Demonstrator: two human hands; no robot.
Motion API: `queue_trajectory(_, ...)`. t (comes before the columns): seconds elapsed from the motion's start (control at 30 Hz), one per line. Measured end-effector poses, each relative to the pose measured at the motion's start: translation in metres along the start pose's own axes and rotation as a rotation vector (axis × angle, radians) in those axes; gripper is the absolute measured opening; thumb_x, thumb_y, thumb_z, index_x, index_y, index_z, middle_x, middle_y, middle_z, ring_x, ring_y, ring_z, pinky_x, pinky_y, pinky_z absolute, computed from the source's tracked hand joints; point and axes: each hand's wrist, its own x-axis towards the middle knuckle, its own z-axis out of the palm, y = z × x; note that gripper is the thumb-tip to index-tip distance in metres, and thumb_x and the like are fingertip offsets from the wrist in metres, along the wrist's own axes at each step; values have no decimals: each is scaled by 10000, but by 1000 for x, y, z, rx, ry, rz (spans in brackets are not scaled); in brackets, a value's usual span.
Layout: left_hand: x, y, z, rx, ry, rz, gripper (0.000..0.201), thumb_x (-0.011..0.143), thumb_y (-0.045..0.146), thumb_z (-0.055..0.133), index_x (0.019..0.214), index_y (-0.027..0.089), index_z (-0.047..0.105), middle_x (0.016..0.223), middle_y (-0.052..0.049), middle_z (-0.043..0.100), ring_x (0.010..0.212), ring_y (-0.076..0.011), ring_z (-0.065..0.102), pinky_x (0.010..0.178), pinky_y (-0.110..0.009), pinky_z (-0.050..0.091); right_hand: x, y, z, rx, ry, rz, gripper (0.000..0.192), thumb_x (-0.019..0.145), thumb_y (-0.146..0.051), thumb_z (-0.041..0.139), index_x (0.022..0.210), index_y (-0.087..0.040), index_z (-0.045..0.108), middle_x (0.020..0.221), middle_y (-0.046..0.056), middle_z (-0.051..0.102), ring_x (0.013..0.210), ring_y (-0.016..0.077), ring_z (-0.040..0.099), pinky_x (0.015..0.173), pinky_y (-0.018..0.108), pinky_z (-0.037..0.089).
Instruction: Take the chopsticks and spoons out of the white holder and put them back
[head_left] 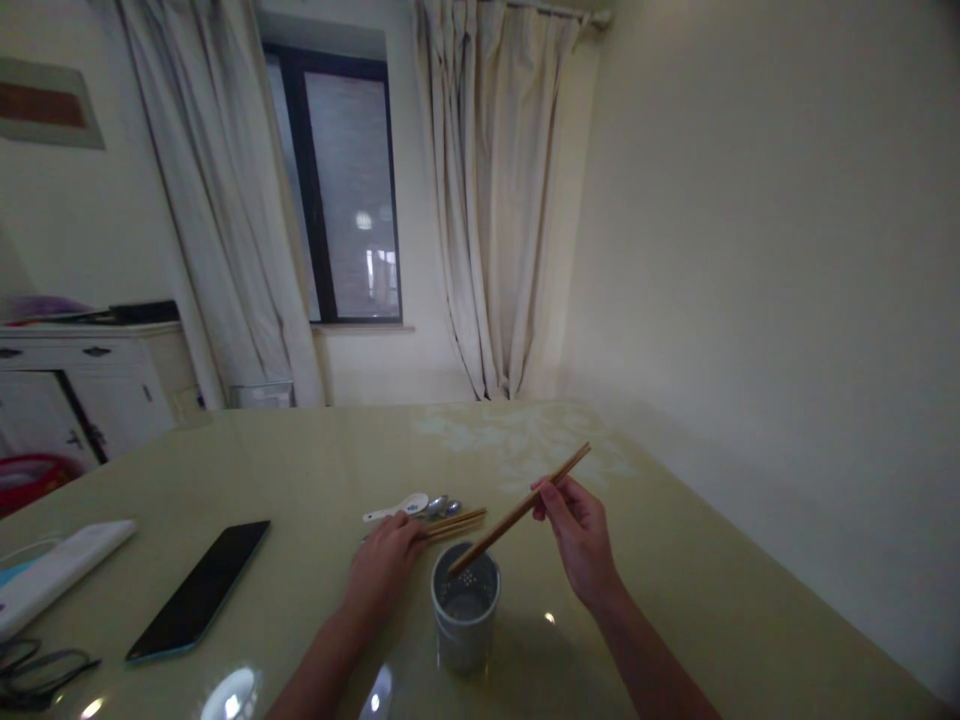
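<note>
My right hand (576, 525) is closed in a pinch around wooden chopsticks (517, 514), slanted down to the left. Their lower ends reach over the mouth of a grey holder (465, 640) with small holes inside its base; I cannot tell whether they touch it. Left of the holder, my left hand (388, 555) is curled over more wooden chopsticks (459, 523) lying on the table, with their ends poking out to the right. Just beyond that hand lie a white spoon (397, 508) and metal spoons (441, 506). The left fingertips are partly hidden.
A glossy table (315, 470) bears a black-screened phone (201, 590), a white box-like device (67, 570) and a dark coiled cable (37, 670) on the left. A wall (787, 300) runs along the right edge. Curtains (487, 200) and a window stand behind.
</note>
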Motion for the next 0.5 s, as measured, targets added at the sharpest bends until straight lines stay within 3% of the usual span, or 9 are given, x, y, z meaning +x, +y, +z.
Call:
queue_trajectory(0.27, 0, -1, 2, -41, 24, -7, 261, 966, 287, 529, 1046, 253, 775, 1170, -82, 740, 1143, -262, 666, 983, -339, 503, 0, 1, 2, 30, 5, 37, 351, 838, -559, 837, 851, -209, 812, 683, 28, 686, 630, 175, 598, 619, 299, 491)
queue_trajectory(0.5, 2, -2, 7, -92, 33, 3, 239, 948, 321, 551, 977, 257, 779, 1143, -95, 746, 1109, -276, 676, 956, -355, 504, -13, -6, 16, -77, -262, 68, 326, 829, -540, 838, 770, -220, 816, 703, 33, 687, 658, 197, 588, 642, 318, 496)
